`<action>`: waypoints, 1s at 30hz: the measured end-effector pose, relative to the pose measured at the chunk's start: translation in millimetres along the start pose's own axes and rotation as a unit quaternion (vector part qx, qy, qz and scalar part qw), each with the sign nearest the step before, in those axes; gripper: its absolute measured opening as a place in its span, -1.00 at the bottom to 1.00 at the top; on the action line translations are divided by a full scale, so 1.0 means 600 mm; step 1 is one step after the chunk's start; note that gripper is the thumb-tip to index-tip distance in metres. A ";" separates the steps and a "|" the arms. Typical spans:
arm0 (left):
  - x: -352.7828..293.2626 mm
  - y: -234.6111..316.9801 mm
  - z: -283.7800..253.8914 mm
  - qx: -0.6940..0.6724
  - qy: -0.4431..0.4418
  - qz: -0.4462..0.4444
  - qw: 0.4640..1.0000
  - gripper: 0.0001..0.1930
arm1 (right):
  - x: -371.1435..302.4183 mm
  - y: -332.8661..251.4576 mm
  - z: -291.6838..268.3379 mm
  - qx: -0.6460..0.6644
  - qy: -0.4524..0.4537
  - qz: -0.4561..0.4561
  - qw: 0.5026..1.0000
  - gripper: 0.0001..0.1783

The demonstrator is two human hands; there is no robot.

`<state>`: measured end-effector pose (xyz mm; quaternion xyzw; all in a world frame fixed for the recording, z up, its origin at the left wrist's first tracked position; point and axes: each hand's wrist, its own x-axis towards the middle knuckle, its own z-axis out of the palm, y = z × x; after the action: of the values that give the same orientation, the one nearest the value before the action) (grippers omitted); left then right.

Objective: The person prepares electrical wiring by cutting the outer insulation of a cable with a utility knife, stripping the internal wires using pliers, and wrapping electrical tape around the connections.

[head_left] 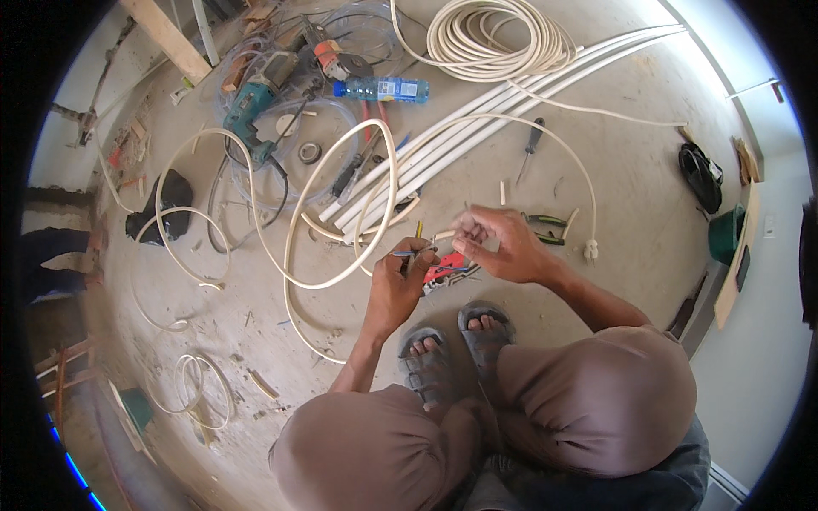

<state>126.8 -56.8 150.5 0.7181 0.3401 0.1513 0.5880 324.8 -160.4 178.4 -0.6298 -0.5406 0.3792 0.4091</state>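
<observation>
My left hand (pixel 396 289) is closed in a pinch on the end of a white electric cable, where thin blue and dark wires (pixel 402 254) stick out between finger and thumb. To its right my right hand (pixel 503 243) hangs with bent fingers, thumb and fingertips apart, and nothing clear shows in it. On the floor beneath both hands lies a red-and-grey tool (pixel 445 269), partly hidden by them. The white cable (pixel 394 170) runs in big loose loops to the left of my hands. A white plug (pixel 590 250) lies at the right on a cable end.
Green-handled pliers (pixel 545 230) and a screwdriver (pixel 532 140) lie beyond my right hand. Farther off are white pipes (pixel 460 140), a cable coil (pixel 503 38), a water bottle (pixel 388 89), an angle grinder (pixel 332 55) and a teal power drill (pixel 256 106). My sandalled feet (pixel 426 362) stand close by.
</observation>
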 end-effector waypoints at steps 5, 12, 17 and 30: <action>0.003 -0.004 0.005 -0.008 0.002 -0.011 1.000 -0.82 | 0.022 -0.004 0.004 -0.118 -0.019 -0.083 0.989 -0.84; 0.004 -0.009 -0.013 0.052 -0.042 -0.025 0.997 -0.82 | 0.055 -0.006 -0.003 -0.246 -0.084 -0.225 0.939 -0.86; 0.021 -0.037 -0.039 0.063 -0.129 0.001 0.990 -0.82 | 0.099 0.043 -0.017 -0.184 -0.233 -0.087 0.951 -0.77; 0.015 -0.065 -0.032 -0.039 -0.067 -0.082 0.994 -0.79 | -0.075 0.230 0.057 -0.346 -0.021 -0.110 0.931 -0.64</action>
<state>109.4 -33.3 116.9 0.6728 0.3518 0.0672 0.6473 338.6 -212.5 39.5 -0.6606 -0.7129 0.1345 0.1931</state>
